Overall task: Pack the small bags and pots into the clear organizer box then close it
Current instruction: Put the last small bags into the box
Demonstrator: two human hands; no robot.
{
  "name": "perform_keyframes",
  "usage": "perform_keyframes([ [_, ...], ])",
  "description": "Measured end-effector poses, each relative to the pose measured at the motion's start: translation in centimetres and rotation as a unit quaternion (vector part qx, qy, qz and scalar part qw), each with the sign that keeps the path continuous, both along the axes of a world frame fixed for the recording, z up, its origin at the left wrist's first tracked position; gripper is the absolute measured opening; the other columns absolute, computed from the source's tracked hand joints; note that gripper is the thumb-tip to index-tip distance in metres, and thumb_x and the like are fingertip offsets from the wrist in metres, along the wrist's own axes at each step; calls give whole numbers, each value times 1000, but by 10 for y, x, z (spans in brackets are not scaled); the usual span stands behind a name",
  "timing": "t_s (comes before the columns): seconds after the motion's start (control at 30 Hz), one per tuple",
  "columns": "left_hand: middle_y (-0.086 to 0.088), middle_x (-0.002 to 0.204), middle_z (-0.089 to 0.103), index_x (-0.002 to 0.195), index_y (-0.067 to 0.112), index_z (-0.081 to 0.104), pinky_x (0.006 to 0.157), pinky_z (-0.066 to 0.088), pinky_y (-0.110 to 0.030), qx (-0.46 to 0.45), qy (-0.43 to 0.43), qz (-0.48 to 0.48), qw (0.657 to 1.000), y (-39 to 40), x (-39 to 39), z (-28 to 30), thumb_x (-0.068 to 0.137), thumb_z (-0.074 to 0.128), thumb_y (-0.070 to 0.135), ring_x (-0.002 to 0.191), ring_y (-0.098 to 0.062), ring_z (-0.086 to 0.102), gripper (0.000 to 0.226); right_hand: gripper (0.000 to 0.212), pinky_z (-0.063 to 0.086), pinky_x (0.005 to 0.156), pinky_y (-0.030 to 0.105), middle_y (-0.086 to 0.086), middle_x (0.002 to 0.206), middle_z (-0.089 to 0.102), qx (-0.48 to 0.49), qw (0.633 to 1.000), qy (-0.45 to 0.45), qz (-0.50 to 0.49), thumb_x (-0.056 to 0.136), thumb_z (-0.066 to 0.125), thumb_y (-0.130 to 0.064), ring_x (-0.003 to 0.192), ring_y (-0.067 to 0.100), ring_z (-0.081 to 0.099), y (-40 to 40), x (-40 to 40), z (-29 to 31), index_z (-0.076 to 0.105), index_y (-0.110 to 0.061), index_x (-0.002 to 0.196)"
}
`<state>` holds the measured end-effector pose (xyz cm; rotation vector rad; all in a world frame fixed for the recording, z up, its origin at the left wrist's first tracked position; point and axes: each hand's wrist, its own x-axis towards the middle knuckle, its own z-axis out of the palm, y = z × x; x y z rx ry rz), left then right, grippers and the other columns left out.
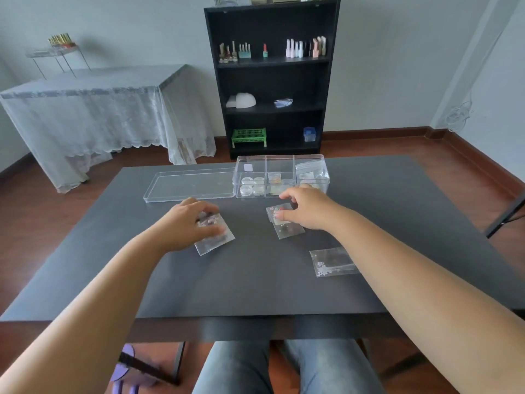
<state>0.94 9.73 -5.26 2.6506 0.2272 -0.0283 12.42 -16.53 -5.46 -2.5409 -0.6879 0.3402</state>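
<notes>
Bags first: three clear ones lie on the dark table (255,280), contents hard to read, just pale specks and bits. Left hand (187,223) covers the top of the left bag (218,241); fingers curled down on it, thumb on its right edge. Can't tell if it's gripped or only pressed flat. Right hand (306,209) sits over the middle bag (288,228), which may be two overlapping, can't say for sure; fingers bent and spread, thumb tip touching the bag's top, nothing lifted. Third bag (332,263) lies alone nearer the person, its right end cut off by the right forearm.

Box (281,176) stands at the far side of the table, open, w/ three sections across. Left section holds four round pots (252,186); middle and right ones hold small bags, blurred through the clear walls. Right hand's knuckles hide part of the box's front wall. Lid (190,184) lies flat, touching the box's left side.

Around: black shelf (272,81) against the back wall w/ small bottles on its top level, a green rack and blue item low down. Side table (93,109) under a lace cloth at left. Person's knees in jeans show below the table edge; a purple item at bottom left, partly cut off, unclear.
</notes>
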Motion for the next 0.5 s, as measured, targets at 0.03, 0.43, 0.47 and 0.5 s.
perform_keyframes([
  [0.03,8,114,51,124,37,58,87,40,-28,1,31,-1,1000,4,-5,0,72,78,53,97,-11,53,58,64,42,88,34,1,138,41,-20,1000,6,-5,85,64,-55,114,21,50,6,0,0,47,-26,140],
  [0.43,-3,85,64,88,11,64,70,47,-36,-66,72,6,995,-7,-7,3,58,90,38,76,-24,58,48,57,44,79,33,-5,113,53,-88,990,97,54,70,84,-40,101,17,53,15,-8,17,57,-26,118],
  [0.47,-4,86,65,88,11,65,71,48,-36,-94,54,15,994,-8,-7,1,61,90,35,77,-24,59,44,51,43,76,32,-5,112,53,-79,991,99,52,72,83,-38,98,17,54,12,-8,16,57,-26,115],
  [0.5,-5,86,66,88,10,65,71,48,-36,-122,34,21,992,-10,-6,-1,64,89,33,76,-23,59,41,44,43,73,31,-4,112,55,-65,991,101,53,75,82,-34,97,17,54,9,-8,16,57,-27,111],
])
